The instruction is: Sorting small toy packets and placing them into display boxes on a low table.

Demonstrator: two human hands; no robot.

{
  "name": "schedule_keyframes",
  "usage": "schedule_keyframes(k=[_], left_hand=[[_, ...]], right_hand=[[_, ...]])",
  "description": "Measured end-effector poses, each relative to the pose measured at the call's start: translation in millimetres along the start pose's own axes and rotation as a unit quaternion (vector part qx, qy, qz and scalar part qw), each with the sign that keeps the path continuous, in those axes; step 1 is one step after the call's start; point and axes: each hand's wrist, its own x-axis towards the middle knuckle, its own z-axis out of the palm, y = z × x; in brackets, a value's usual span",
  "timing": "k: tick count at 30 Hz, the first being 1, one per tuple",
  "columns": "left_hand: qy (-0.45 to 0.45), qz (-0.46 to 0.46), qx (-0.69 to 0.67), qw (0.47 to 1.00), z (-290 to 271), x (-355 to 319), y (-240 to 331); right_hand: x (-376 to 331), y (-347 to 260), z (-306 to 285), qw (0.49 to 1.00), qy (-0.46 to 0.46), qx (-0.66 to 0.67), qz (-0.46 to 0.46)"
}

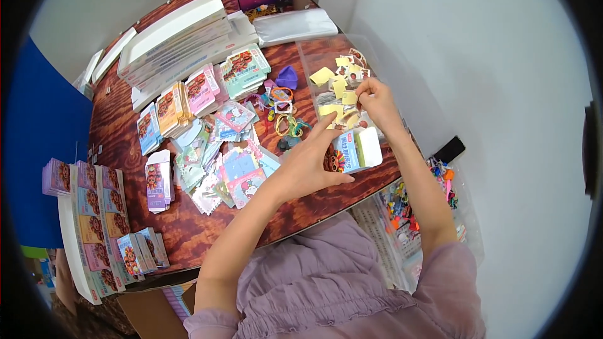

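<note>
Meanwhile, your left hand (312, 162) steadies a small open box (353, 150); your right hand (375, 102) pinches a yellow sticker (349, 97) above the wooden table (188, 226).

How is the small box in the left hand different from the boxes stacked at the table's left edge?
The small box is open, its white flap up, held in the left hand; the stacked boxes are closed. It is single; they lie in rows. Both show colourful printed fronts.

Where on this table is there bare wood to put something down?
Bare wood shows along the near table edge, between the small box stack and the left hand, and at the far left. The card pile and clear tray areas are crowded.
</note>
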Motion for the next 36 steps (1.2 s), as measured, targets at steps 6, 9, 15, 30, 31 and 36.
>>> schedule_keyframes(k=[6,9,15,30,31,36], left_hand=[[-0.014,0.020,0.030,0.999,-0.7,10.6,-1.5],[-0.031,0.015,0.006,0.999,-4.1,12.3,-0.4],[0.014,0.030,0.033,0.999,0.7,12.1,-9.2],[0.115,-0.045,0.051,0.991,9.2,1.8,14.0],[0.134,-0.033,0.059,0.989,11.7,-0.4,14.1],[0.176,-0.047,0.068,0.981,18.9,-13.1,14.2]], right_hand=[[-6.4,-17.9,4.0,0.999,-0.032,0.014,0.032],[-4.6,-18.4,1.9,0.992,-0.064,0.074,0.077],[1.0,-17.4,-8.5,0.989,-0.008,0.119,0.090],[-54.5,-107.1,-24.1,0.978,-0.019,-0.200,-0.057],[-58.1,-108.1,-20.3,0.978,-0.019,-0.200,-0.059],[-73.7,-108.4,-0.1,0.892,0.050,-0.385,-0.234]])
